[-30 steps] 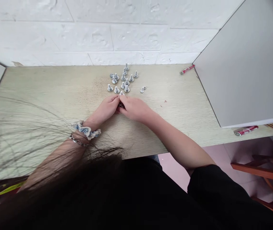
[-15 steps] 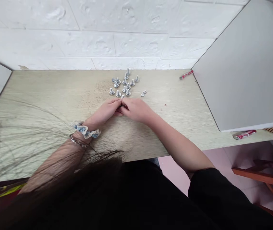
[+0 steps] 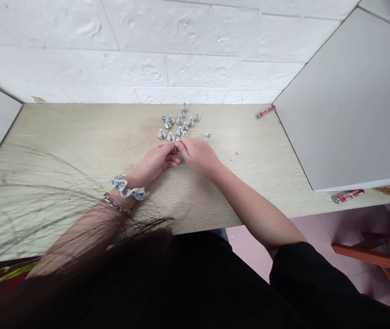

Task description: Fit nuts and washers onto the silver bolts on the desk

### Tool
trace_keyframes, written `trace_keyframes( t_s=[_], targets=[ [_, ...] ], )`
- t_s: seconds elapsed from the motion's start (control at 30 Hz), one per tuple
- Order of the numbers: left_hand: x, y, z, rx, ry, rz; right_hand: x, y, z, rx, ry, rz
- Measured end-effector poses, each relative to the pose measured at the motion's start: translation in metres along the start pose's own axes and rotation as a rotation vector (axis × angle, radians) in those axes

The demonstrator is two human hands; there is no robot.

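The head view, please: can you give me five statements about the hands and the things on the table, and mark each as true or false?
1. A scrunchie is on the left wrist. True.
2. The hands are far apart. False: the left hand and right hand meet.
3. Most bolts stand shaft up. True.
4. Both red cylinders lie left of the bolts. False: both lie right.
5. The wall is white. True.

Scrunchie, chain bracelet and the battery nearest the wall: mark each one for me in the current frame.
scrunchie point(image 3: 125, 189): head view, its blue-and-white fabric
chain bracelet point(image 3: 113, 203): head view, its links
battery point(image 3: 265, 112): head view, mid-barrel
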State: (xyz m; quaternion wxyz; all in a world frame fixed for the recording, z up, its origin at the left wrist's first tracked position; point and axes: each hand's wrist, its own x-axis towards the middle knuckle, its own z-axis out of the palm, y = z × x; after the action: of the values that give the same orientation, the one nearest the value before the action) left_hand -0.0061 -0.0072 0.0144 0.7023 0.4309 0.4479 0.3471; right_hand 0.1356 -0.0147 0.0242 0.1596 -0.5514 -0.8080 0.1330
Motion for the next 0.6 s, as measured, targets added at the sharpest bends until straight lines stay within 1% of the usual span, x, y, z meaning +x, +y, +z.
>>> trace_keyframes(
  t_s=[0.3, 0.47, 0.6],
  targets=[
    [-0.0002, -0.0032, 0.0036, 0.035, -0.017, -0.014, 0.0009, 0.0013, 0.0061, 0.038, -0.048, 0.060],
    [0.0002, -0.0035, 0.0040, 0.085, 0.005, -0.031, 0.0005, 0.0018, 0.0066, 0.038, -0.072, 0.042],
    [0.0010, -0.0043, 0.0038, 0.142, -0.007, -0.014, 0.0006, 0.0023, 0.0076, 0.024, -0.068, -0.001]
  ],
)
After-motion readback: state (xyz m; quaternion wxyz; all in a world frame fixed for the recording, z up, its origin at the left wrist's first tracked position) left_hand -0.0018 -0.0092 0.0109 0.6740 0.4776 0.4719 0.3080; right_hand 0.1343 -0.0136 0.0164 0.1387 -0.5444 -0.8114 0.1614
